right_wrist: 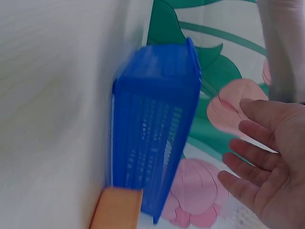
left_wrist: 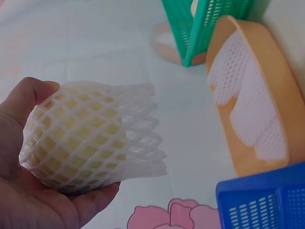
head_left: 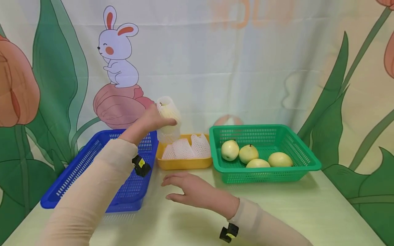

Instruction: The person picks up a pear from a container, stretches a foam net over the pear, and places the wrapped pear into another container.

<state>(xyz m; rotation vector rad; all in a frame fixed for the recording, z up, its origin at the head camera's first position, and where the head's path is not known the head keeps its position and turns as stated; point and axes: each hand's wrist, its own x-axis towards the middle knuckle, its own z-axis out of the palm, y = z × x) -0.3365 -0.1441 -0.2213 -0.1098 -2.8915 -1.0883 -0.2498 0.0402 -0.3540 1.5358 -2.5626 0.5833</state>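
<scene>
My left hand (head_left: 155, 119) grips a pale yellow pear (left_wrist: 76, 138) wrapped in a white foam net sleeve (left_wrist: 140, 131), held in the air above the yellow basket's left end. In the left wrist view the thumb and fingers curl round the pear, and the sleeve's loose end sticks out past it. My right hand (head_left: 197, 191) hovers over the table in front of the yellow basket (head_left: 184, 164), holding nothing. Its fingers look relaxed and spread in the right wrist view. Several white foam net sleeves (head_left: 184, 148) lie in the yellow basket.
At the left stands a blue basket (head_left: 147, 177), partly behind my left forearm; no fruit shows in its visible part. A green basket (head_left: 267, 175) at the right holds several pears (head_left: 230, 150). Behind everything hangs a printed curtain (head_left: 197, 68) with a rabbit and flowers.
</scene>
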